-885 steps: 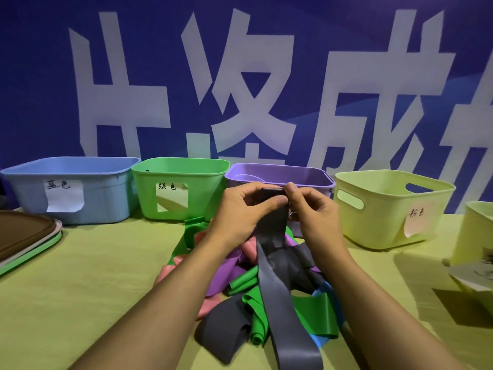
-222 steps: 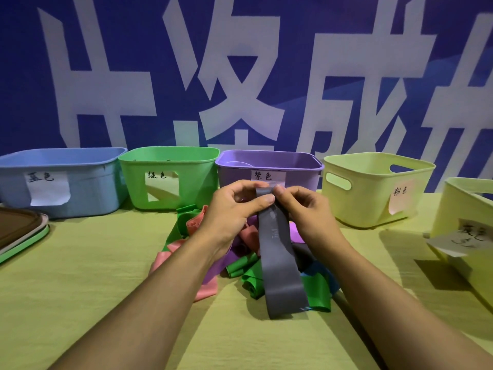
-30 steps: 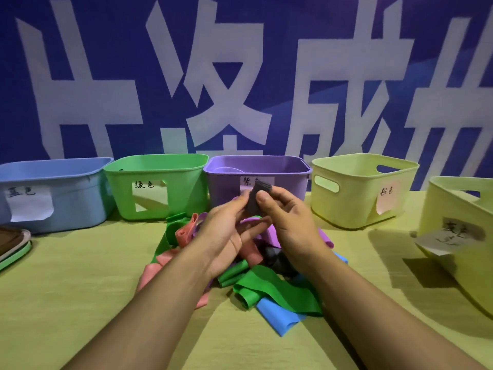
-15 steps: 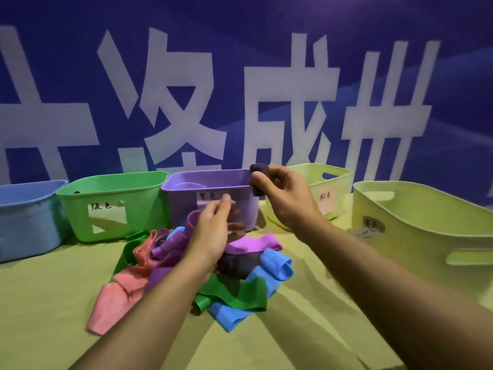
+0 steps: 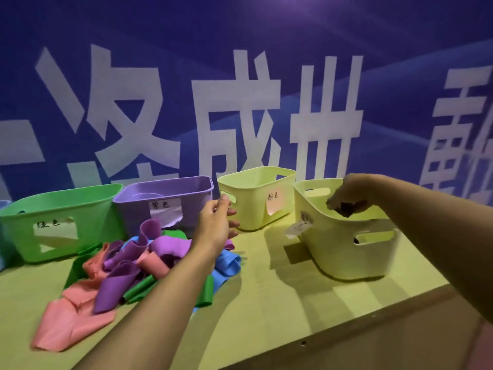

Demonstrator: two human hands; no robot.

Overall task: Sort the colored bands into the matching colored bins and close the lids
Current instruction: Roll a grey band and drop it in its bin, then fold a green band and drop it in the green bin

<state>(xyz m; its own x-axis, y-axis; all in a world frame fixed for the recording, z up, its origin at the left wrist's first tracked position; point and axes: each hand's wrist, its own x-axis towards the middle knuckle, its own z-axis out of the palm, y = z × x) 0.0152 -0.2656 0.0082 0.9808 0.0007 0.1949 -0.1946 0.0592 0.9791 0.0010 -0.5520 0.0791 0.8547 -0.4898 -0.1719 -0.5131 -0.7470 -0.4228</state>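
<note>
Rolled dark band [image 5: 346, 208] (pinched), right hand [image 5: 349, 192], rounded plastic bin [image 5: 344, 252]

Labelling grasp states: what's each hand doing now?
Left hand: open, holding nothing.
Right hand: pinching rolled dark grey rubber band over rightmost pale yellow plastic bin.

Bins [image 5: 162, 201] line the worktop [image 5: 280, 297] mid-frame before the banner [image 5: 240, 102]; bands [image 5: 138, 263] heap lower left, before them.

Five bins [image 5: 346, 252], two hands [image 5: 217, 225]
</note>
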